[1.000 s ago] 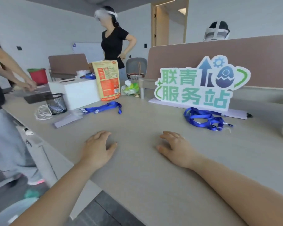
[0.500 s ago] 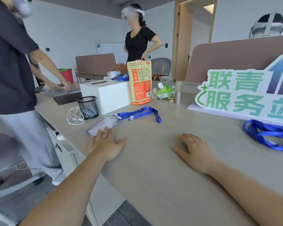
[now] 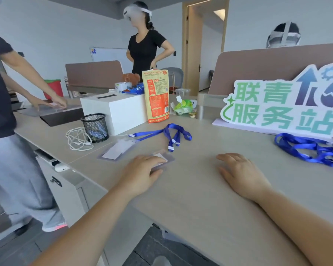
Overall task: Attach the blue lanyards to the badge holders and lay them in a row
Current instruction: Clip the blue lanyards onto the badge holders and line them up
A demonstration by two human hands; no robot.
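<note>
Clear badge holder (image 3: 164, 157), seemingly holding a card, lies under left hand (image 3: 140, 174).

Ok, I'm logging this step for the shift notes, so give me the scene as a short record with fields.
left hand: fingers rest flat on a badge holder
right hand: flat on the table, holds nothing
second badge holder: lies on the table left of the first
single lanyard: loose behind both holders; clipped or not, cannot tell
lanyard pile: at right, before the sign
row: not yet laid
</note>
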